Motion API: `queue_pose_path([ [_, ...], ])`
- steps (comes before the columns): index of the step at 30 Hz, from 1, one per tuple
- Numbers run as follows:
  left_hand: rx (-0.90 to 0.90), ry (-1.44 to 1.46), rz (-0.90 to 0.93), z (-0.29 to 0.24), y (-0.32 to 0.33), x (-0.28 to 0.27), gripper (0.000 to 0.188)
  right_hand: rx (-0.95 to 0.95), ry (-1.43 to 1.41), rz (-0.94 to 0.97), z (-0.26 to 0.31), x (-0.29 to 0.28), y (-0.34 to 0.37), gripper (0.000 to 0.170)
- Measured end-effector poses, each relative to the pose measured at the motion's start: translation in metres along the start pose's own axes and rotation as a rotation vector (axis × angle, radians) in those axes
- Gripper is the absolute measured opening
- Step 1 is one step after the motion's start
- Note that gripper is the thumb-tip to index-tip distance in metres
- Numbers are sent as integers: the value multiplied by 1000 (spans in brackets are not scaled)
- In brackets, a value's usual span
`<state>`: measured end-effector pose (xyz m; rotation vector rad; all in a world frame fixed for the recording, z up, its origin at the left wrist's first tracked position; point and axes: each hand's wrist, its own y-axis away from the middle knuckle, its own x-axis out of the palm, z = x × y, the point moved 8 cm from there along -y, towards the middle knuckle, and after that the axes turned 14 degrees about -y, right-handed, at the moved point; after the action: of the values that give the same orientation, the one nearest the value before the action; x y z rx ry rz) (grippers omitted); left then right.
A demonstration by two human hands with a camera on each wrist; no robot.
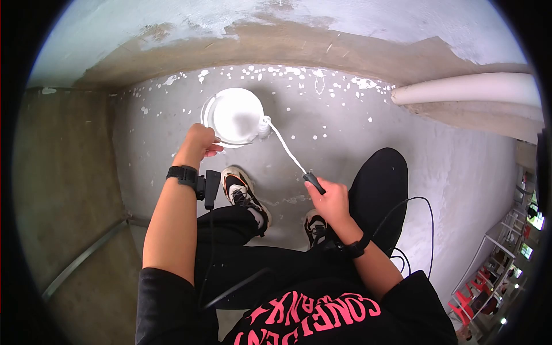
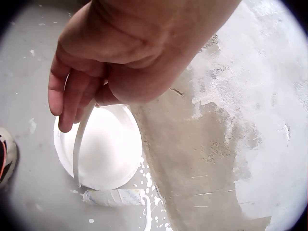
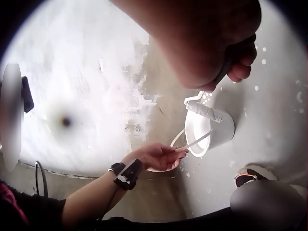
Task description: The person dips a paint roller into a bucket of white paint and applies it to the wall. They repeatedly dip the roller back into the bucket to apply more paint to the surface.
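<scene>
A white bucket (image 3: 224,132) of white paint (image 1: 237,118) stands on the grey floor. My left hand (image 1: 201,140) pinches its thin white bail handle (image 2: 78,149) between thumb and fingers, above the near left side of the rim. My right hand (image 1: 332,201) grips the black handle of a paint roller (image 1: 313,183), whose white-coated metal rod (image 1: 286,146) runs up toward the bucket. The paint-smeared roller sleeve (image 2: 114,198) lies along the outer right side of the bucket, right at the rim, and overlaps the bucket in the right wrist view (image 3: 204,111).
White paint drops spot the floor (image 1: 293,121) near a partly painted wall (image 1: 276,43). A white pipe (image 1: 466,95) juts in at the right. The person's shoes (image 1: 244,192) stand close to the bucket. A black cable (image 1: 431,230) loops beside the right knee.
</scene>
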<state>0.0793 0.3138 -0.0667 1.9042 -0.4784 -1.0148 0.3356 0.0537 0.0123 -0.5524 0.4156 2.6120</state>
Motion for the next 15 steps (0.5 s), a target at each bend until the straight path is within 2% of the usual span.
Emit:
queue_pose_path([
  [2, 20, -29, -9, -2, 2, -1, 25, 5, 14, -17, 9, -6, -3, 18],
  [5, 52, -35, -39, -1, 2, -4, 23, 13, -57, -151, 22, -25, -10, 20],
  [7, 57, -66, -57, 0, 1, -6, 23, 135, -231, -129, 3, -23, -16, 25],
  [8, 66, -97, -73, -1, 0, -7, 22, 135, -231, -128, 2, -22, -16, 25],
  [10, 62, -92, -79, 0, 0, -7, 21, 442, -528, -48, -16, -7, -9, 31],
  [15, 81, -62, -93, -2, 2, -8, 21, 590, -536, 94, -46, 17, 7, 34],
])
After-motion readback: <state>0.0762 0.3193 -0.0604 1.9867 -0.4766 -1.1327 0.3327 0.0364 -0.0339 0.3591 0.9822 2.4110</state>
